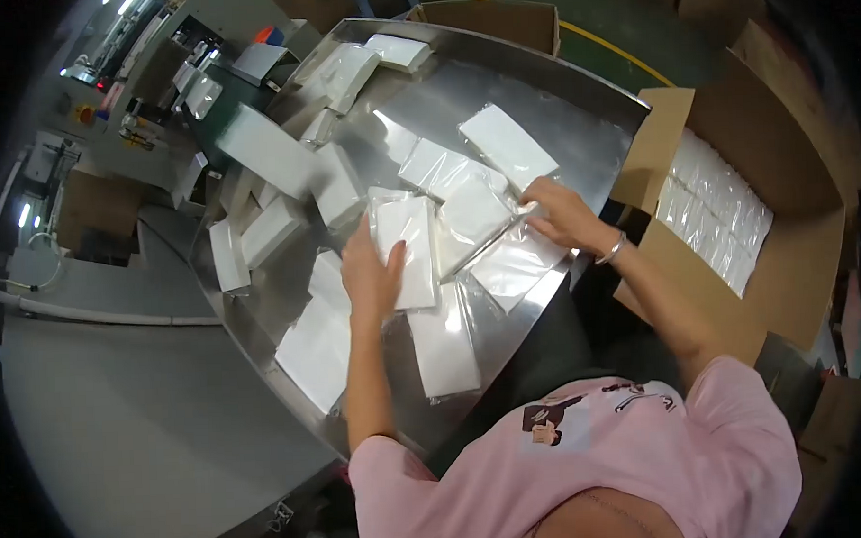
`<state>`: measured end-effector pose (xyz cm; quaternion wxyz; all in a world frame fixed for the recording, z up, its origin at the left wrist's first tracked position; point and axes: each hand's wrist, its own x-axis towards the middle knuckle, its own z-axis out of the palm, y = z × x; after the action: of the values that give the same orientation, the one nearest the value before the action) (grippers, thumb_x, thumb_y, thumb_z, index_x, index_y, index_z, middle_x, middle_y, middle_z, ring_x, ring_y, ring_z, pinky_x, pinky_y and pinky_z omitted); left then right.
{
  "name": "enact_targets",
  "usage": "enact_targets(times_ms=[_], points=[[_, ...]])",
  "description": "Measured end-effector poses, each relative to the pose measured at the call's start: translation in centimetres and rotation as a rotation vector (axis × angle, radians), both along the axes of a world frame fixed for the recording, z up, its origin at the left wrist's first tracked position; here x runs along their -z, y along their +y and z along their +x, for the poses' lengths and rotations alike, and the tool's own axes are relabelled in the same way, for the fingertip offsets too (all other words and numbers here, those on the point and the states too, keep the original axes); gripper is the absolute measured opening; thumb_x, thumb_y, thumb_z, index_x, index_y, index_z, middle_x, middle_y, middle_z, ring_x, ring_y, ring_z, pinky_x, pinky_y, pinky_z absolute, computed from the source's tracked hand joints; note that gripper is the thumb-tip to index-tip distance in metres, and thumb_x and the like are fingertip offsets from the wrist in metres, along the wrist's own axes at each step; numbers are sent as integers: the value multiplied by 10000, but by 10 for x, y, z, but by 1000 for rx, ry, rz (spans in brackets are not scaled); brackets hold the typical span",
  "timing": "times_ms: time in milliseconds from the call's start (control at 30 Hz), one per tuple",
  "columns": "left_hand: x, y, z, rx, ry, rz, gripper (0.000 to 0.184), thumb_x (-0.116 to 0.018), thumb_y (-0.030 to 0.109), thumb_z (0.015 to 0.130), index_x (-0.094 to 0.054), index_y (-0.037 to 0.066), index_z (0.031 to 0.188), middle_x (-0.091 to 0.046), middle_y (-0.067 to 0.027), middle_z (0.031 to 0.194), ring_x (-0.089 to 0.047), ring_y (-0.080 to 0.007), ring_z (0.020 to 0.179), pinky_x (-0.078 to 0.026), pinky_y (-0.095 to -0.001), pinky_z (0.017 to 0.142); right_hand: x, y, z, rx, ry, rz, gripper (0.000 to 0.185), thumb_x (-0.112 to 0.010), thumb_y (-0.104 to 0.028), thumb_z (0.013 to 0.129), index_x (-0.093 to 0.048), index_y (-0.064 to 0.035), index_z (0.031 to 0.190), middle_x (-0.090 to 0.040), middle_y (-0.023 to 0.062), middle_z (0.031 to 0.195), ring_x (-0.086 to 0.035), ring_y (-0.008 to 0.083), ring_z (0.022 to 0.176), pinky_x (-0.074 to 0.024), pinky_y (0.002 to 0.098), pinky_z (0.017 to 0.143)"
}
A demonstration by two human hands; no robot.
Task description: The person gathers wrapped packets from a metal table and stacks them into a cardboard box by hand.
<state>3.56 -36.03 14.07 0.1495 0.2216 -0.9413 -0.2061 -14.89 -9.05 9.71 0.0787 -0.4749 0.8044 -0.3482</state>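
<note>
The person's left hand (369,276) holds a flat, rectangular white packet in clear glossy film (406,256) by its outer long side, thumb across the upper face and fingers bent around the edge. The right hand (571,217), with a silver bracelet (613,248) at the wrist, has its fingers and thumb closed on the near-side corner of a second film-wrapped white packet (474,215); glare and overlapping film make it hard to say whether the wrap of the one beneath is pinched too.

Both packets lie side by side near the front edge of a shiny metal table with raised sides (576,98), among other loose white packets (443,354) that overlap at odd angles. Thicker white bundles (273,232) rest toward the table's left side. Just beside the table, on the person's right, stands an open brown cardboard box (776,124) with wrapped white packets (718,207) in close rows.

The packets look light, with a soft, slightly yielding body and slick, loose film at the ends. They would probably slide easily over each other and crease if squeezed at a corner. A broad hold across both long sides, thumb on top, should keep them flatter than a pinch of loose film.
</note>
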Motion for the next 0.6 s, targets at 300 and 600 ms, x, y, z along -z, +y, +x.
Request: enact_targets(times_ms=[300,600], points=[[32,2,11,-91,-79,639,561,-712,273,694,-510,-93,1068,-635,-194,882,-636,-273,724,-509,-349,641,-36,-26,22,-320,286,852,622,-766,-351,604,-558,-118,1142,-609,168,1051,-585,299,996,-427,416,875],[-24,49,121,-148,-63,1036,378,-600,136,769,-564,-35,1104,-613,-140,992,-592,-227,922,-478,-359,770,-59,-12,-26,-608,296,302,464,-769,-263,574,-603,-117,983,-599,148,930,-571,309,904,-457,450,788]])
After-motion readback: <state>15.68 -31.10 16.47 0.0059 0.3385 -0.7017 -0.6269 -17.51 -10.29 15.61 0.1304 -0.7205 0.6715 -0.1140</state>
